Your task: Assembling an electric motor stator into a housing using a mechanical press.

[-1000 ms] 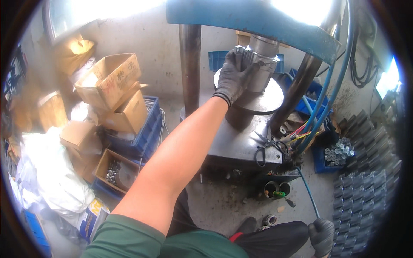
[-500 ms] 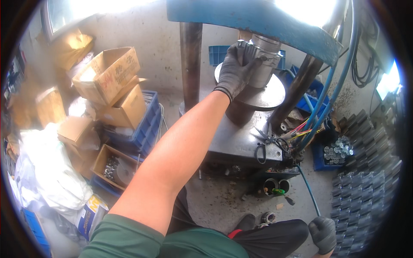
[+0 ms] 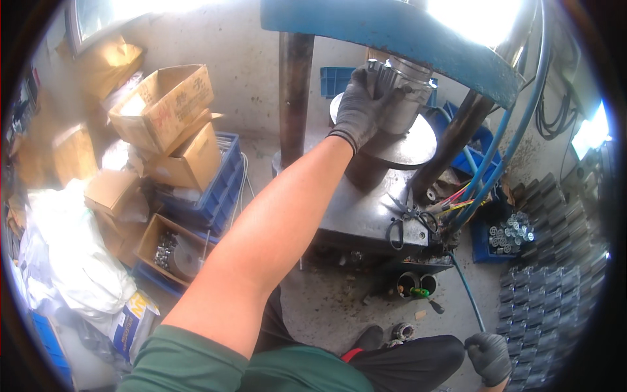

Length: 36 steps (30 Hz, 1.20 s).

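Clamping the gloved left hand [image 3: 367, 110] around the side of a silver metal housing [image 3: 400, 114], far and right of centre, on a round plate [image 3: 418, 147] beneath a blue press beam [image 3: 392, 36]. Closing the gloved right hand [image 3: 488, 359] around the end of a thin blue lever [image 3: 467, 291], near right. Reaching past scissors [image 3: 408, 213] on a metal table [image 3: 343, 215], nearer than the plate, with cardboard boxes [image 3: 163, 117] stacked at left and grey metal parts [image 3: 542, 313] piled at right.
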### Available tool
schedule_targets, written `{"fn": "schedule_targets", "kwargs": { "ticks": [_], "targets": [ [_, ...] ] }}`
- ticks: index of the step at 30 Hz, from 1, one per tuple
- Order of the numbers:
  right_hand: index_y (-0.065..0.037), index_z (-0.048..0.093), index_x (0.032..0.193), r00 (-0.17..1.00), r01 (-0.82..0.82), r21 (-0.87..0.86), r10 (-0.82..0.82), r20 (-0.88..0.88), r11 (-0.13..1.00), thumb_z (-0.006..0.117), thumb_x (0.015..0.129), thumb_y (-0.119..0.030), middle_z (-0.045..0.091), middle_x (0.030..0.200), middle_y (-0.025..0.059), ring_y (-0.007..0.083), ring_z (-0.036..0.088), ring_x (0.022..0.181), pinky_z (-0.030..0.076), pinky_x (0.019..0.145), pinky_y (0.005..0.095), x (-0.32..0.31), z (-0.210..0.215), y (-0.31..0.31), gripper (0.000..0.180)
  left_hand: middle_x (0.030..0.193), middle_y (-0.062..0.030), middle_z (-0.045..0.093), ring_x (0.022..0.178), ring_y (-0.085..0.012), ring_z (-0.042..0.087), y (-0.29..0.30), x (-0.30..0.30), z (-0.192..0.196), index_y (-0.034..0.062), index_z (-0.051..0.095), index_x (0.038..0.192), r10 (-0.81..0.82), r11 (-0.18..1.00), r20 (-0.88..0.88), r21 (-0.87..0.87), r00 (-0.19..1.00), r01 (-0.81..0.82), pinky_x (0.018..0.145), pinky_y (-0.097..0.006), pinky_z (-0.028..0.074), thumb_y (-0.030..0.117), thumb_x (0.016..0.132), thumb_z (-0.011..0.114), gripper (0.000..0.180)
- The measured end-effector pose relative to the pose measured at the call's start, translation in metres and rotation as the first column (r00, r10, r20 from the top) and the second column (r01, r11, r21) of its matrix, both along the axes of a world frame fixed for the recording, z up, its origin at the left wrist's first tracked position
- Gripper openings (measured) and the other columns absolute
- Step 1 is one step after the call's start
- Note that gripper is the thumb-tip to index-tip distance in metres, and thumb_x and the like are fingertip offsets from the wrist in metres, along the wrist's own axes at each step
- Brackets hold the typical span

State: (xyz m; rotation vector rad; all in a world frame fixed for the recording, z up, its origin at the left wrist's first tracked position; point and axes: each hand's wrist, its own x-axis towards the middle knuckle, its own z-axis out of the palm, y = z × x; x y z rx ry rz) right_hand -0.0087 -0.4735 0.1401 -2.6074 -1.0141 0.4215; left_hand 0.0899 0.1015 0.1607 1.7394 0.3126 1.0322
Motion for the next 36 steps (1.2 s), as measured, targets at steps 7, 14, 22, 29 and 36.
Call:
{"fn": "schedule_targets", "kwargs": {
  "ticks": [7,14,22,29,36],
  "targets": [
    [0.0,0.078,0.093,0.983,-0.023,0.06,0.012,0.182,0.998,0.064,0.08,-0.002,0.071,0.077,0.0202,0.0306,0.072,0.067,0.057,0.068,0.0397,0.005,-0.001,0.002,0.02,0.139,-0.0204,0.064,0.129,-0.0313,0.064,-0.009,-0.018,0.016,-0.0022,0.041,0.154,0.048,0.997,-0.061,-0.062,0.997,-0.051,0.112,-0.04,0.049,0.041,0.082,0.094,0.099],
    [0.003,0.077,0.092,0.993,0.121,0.107,-0.119,-0.023,0.987,0.059,0.081,0.0,0.072,0.074,0.0163,0.0222,0.069,0.057,0.055,0.057,0.0346,0.004,-0.001,-0.004,0.021,0.138,-0.0209,0.065,0.128,-0.0312,0.065,-0.012,-0.021,0.016,-0.0038,0.042,0.153,0.016,0.998,-0.003,-0.068,1.0,-0.016,0.112,-0.04,0.05,0.037,0.083,0.094,0.096],
    [0.003,0.078,0.093,0.981,0.187,0.132,-0.177,-0.082,0.974,0.057,0.082,0.003,0.072,0.073,0.0151,0.0202,0.069,0.058,0.055,0.057,0.0334,0.001,0.005,0.002,0.024,0.139,-0.0202,0.064,0.127,-0.0309,0.064,-0.005,-0.01,0.011,-0.0043,0.041,0.153,0.039,0.999,-0.05,-0.016,0.998,-0.039,0.112,-0.039,0.05,0.038,0.083,0.094,0.098],
    [0.004,0.078,0.094,0.989,0.127,0.126,-0.116,-0.093,0.984,0.055,0.081,0.004,0.073,0.075,0.0137,0.0178,0.068,0.057,0.055,0.056,0.0323,0.006,-0.001,-0.011,0.027,0.142,-0.0202,0.062,0.13,-0.0302,0.062,-0.006,-0.011,0.01,-0.0045,0.039,0.154,-0.008,0.998,0.037,-0.064,0.999,0.01,0.113,-0.038,0.048,0.037,0.084,0.094,0.098],
    [0.004,0.078,0.095,0.941,0.302,0.138,-0.273,-0.199,0.943,0.056,0.083,0.003,0.074,0.078,0.013,0.0164,0.068,0.057,0.055,0.056,0.0313,0.005,0.004,-0.008,0.026,0.141,-0.0183,0.061,0.129,-0.0277,0.06,-0.004,-0.01,0.013,-0.0024,0.039,0.154,-0.012,0.998,-0.019,-0.055,1.0,0.011,0.114,-0.037,0.047,0.036,0.084,0.094,0.097]
  ]
}}
